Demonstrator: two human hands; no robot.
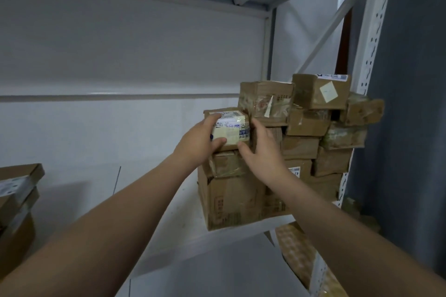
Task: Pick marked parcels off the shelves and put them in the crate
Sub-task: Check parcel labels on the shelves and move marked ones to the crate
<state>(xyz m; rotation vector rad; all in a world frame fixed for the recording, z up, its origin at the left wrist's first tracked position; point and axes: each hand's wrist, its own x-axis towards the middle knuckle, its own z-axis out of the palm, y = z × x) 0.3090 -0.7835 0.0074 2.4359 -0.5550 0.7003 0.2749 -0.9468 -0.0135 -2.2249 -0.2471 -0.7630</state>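
Parcel (229, 128): small brown box with a white label, on top of the left side of the pile of boxes (313, 128).
Left hand (200, 142): grabs the parcel's left end, fingers over its top.
Right hand (263, 152): holds the parcel's right end, touching the pile.
Pile: sits on the white shelf (183, 219).

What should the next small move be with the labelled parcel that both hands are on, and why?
Probably lift it slightly and draw it straight back. The left hand and right hand grip the labelled parcel at its sides; it sits atop a taped box, close against the stacked boxes beside it, so a level pull seems least likely to disturb them.
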